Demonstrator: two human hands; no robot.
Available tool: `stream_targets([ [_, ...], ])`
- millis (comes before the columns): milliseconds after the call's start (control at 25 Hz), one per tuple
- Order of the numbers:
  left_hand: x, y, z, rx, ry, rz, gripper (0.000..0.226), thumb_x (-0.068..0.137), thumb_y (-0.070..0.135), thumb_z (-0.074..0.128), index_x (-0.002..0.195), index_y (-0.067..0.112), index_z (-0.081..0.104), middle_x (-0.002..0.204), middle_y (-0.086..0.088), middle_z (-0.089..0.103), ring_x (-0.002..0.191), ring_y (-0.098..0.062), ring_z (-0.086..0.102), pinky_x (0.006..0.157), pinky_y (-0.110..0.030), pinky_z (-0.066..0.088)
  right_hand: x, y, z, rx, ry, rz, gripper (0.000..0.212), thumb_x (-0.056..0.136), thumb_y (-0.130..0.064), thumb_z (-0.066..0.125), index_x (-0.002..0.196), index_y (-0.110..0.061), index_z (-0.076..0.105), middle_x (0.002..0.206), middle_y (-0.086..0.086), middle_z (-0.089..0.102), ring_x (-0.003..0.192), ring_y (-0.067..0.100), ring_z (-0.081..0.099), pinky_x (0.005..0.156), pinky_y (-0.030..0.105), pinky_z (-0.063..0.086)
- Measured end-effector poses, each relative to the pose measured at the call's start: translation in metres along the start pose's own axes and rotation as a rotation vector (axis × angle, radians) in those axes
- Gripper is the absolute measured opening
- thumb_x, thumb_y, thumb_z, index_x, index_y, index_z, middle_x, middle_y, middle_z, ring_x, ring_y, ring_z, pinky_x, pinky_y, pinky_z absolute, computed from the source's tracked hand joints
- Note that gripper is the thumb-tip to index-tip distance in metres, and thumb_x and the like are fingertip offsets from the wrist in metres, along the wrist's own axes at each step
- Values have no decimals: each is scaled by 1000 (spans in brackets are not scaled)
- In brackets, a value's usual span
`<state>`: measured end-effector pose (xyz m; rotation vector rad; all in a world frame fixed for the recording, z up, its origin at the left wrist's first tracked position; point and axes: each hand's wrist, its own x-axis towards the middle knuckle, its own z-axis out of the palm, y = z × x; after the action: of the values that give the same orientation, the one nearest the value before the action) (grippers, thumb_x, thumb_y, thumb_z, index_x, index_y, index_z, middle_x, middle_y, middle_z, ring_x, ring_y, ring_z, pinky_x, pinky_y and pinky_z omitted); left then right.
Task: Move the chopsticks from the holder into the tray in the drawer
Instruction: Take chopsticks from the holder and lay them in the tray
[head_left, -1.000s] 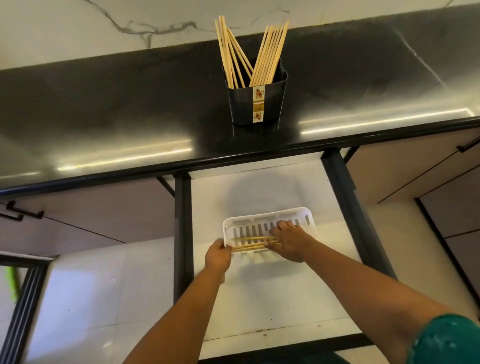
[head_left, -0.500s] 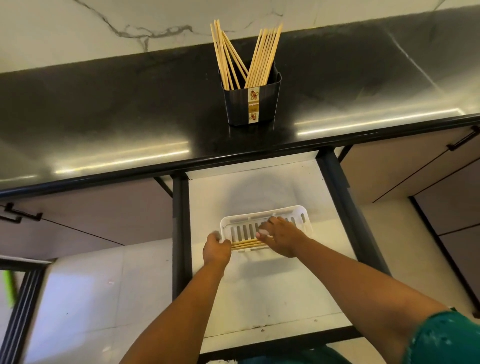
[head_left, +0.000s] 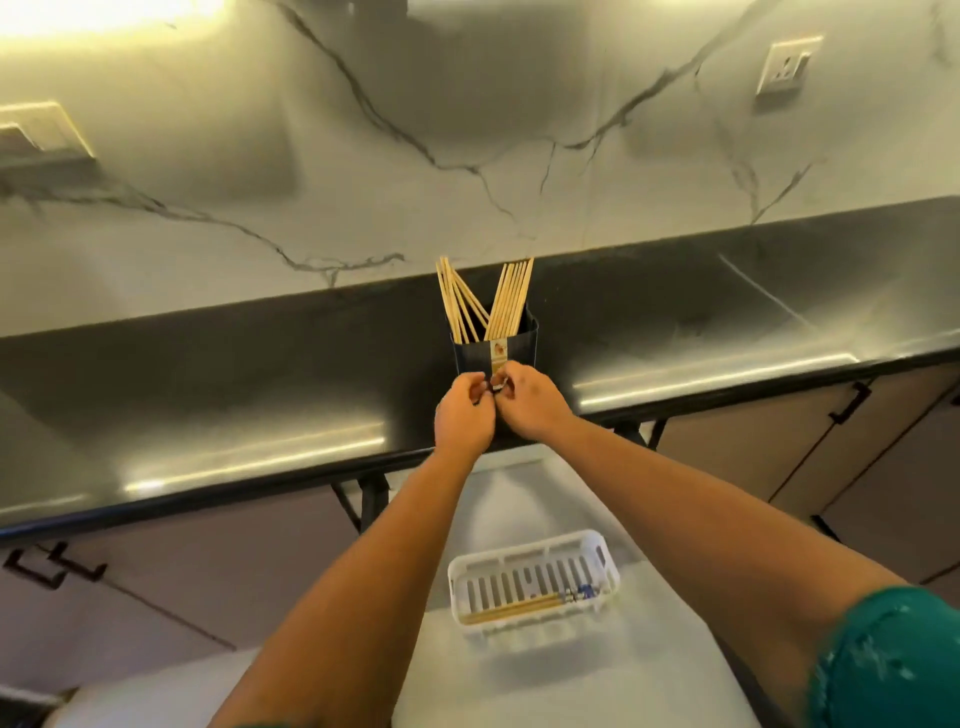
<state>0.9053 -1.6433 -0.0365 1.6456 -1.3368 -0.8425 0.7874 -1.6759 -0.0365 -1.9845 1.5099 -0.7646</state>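
Several wooden chopsticks (head_left: 485, 306) stand fanned out in a black holder (head_left: 522, 345) on the black countertop (head_left: 208, 384). My left hand (head_left: 462, 415) and my right hand (head_left: 527, 402) are raised together against the holder's lower front. Their curled fingertips meet at its label. I cannot make out whether they grip anything. Below, a white slotted tray (head_left: 613, 569) sits in the open drawer (head_left: 571, 686). A few chopsticks (head_left: 511, 613) lie along the tray's near side.
A marble wall with a socket (head_left: 787, 67) rises behind the counter. Closed cabinet fronts with black handles flank the drawer, one handle on the right (head_left: 849, 402) and another on the left (head_left: 52, 569). The drawer's dark side rails run toward me.
Both hands have left the tray and risen to the holder's front. The chopsticks they arranged stay in the tray. The camera has tilted up toward the wall.
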Motion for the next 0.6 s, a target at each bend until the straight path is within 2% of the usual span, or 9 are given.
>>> stream_targets([
  [80,23,34,-3,-89,-2,6,19,94,25,52,111,23,62,107,2,66,86,-3,59,63,-12,40,30,-12,-19,27,73,43,17,92,-33,49,95,-18,56,92,4,61,80,17,55,65,28,41],
  [120,33,46,-3,-131,22,8,19,94,30,53,110,24,62,103,4,66,83,-1,58,61,-13,39,47,-14,-27,37,110,79,22,93,-38,46,94,-18,56,92,3,61,80,18,56,65,29,41],
  [280,75,64,-4,-156,105,31,27,93,28,57,118,21,58,96,7,65,83,-8,60,70,-22,49,119,11,-47,143,171,278,36,93,-41,48,114,-13,59,113,7,64,100,22,59,84,36,48],
  [360,92,57,1,-178,118,0,26,92,24,57,118,20,58,94,6,65,87,-14,63,72,-25,50,147,32,-49,110,166,371,43,90,-46,53,121,-16,57,124,8,60,116,27,53,98,41,44],
  [440,109,49,8,-183,126,-16,28,92,23,57,120,20,57,93,8,65,87,-10,62,72,-23,50,172,53,-46,77,138,471,58,88,-52,55,133,-16,51,134,9,54,127,31,44,106,45,38],
  [520,128,39,15,-196,134,-23,28,92,24,58,120,21,57,95,11,65,83,-5,62,64,-16,46,200,66,-41,208,67,530,60,91,-47,56,139,-14,45,135,10,55,129,32,45,106,45,37],
  [600,143,34,19,-202,125,-27,27,92,24,57,119,22,58,96,10,66,78,-4,62,53,-10,43,222,70,-35,433,18,551,45,94,-35,56,132,-11,51,117,7,65,118,27,58,91,35,44],
])
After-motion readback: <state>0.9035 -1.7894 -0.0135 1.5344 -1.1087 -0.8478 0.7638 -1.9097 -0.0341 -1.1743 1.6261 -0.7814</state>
